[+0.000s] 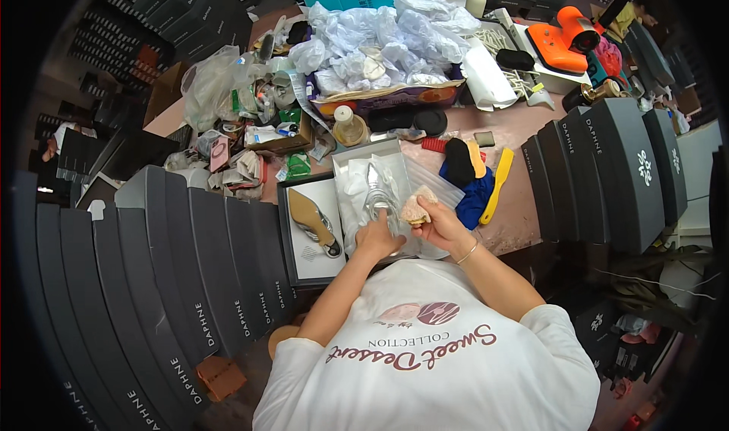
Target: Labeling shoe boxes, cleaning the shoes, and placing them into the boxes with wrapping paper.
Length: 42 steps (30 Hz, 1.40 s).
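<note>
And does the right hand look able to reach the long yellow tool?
Likely yes: the right hand has the yellow tool close by, nothing tall between them, though it may first need to put down the pale wad it holds.

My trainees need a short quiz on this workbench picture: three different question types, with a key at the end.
1. Open question: which hand holds the pale pad?
2. True or false: the silver shoe lies to the left of the tan-soled shoe.
3. Multiple choice: what colour is the long tool beside the blue cloth? A) green B) yellow C) black

Key:
1. The right hand.
2. False: the silver shoe lies to the right of the tan-soled shoe.
3. B.
</note>
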{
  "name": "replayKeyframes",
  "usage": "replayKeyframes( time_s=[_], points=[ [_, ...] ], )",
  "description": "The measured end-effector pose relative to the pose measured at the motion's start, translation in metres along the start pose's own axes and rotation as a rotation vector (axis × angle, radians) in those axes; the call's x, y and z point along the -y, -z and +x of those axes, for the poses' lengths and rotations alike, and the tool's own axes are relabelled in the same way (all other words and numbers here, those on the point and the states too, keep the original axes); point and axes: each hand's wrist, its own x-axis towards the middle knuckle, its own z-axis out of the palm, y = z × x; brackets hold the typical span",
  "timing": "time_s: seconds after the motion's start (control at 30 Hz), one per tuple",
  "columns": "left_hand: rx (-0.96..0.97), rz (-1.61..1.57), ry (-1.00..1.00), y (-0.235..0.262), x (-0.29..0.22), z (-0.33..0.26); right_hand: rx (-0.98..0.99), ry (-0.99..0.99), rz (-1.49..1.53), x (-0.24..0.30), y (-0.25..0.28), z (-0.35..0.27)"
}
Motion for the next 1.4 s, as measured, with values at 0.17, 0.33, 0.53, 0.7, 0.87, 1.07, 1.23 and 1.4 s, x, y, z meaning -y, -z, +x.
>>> replayKeyframes(
  time_s=[0.17, 0.33, 0.53, 0.7, 0.87, 1.07, 1.23, 1.4],
  points=[
    [-0.315, -0.258, -0.095, -0.026, 0.042, 0.0, 0.048, 0.059, -0.236, 0.009, -0.002, -0.007],
    [-0.028, -1.612, -0.225, 0.03, 0.06, -0.08, -0.083, 0.55, -0.549, 0.065, -0.05, -0.002],
    [0.46, -2.252, -0.375, 0.028, 0.024, -0.136, 0.093, 0.605, -0.598, 0.063, -0.11, 0.032],
    [-0.311, -1.748, -0.305, 0.017, 0.008, -0.135, 0.067, 0.443, -0.763, 0.04, -0.114, 0.017],
    [0.384, -1.681, -0.339, 0.072, -0.002, -0.087, 0.037, 0.487, -0.915, 0.027, -0.123, 0.015],
    [0.439, -1.894, -0.295, 0.069, -0.001, -0.079, -0.123, 1.215, -1.376, 0.06, -0.105, -0.007],
    [0.367, -1.945, -0.244, 0.047, -0.008, -0.085, 0.351, 1.132, -1.851, 0.007, -0.094, -0.051],
    [0.295, -2.048, -0.081, 0.041, -0.006, -0.089, 0.399, 0.752, -1.99, -0.006, -0.11, -0.06]
  ],
)
